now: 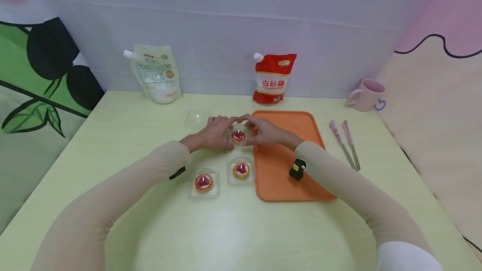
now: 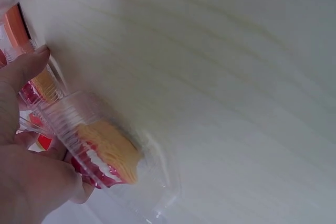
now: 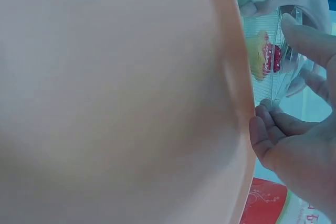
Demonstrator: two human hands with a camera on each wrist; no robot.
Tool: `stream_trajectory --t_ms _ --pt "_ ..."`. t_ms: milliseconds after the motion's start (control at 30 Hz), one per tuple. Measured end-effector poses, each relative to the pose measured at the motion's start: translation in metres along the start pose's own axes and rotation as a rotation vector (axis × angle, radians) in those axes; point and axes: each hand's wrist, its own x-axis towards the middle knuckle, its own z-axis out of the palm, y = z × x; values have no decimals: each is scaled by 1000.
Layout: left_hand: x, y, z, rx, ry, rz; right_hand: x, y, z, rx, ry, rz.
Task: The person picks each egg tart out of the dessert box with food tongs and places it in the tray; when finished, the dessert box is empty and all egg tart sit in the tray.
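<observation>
A clear hinged plastic box with a berry tart [image 1: 238, 136] in it sits between both hands at the orange tray's left edge. My left hand [image 1: 218, 133] grips its left side, thumb on the near side and fingers at the far side. From the right, my right hand [image 1: 263, 131] holds the same box. In the right wrist view its fingertips [image 3: 270, 111] are at a far corner, and the clear lid [image 3: 289, 69] slants over the tart. Another boxed tart [image 2: 107, 156] lies beside the left hand, mostly hidden in the head view.
Two more boxed tarts, one left [image 1: 203, 182] and one right [image 1: 241, 170], lie nearer. The orange tray [image 1: 286, 183] is under the right forearm. Behind stand a pale spouted pouch [image 1: 158, 74] and a red sugar pouch [image 1: 274, 78]. A pink mug [image 1: 367, 95] and two pink-handled utensils [image 1: 346, 141] lie right.
</observation>
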Motion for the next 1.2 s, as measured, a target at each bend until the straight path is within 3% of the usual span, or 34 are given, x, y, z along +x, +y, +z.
stream_trajectory --t_ms 767,1000,1200 --pt "3 6 1 -14 -31 -23 -3 12 -5 263 -29 -5" --pt "3 5 0 -71 -34 -8 -2 14 -3 281 -13 -25" --pt "3 4 -2 -63 -37 -13 -5 14 -8 280 13 -28"
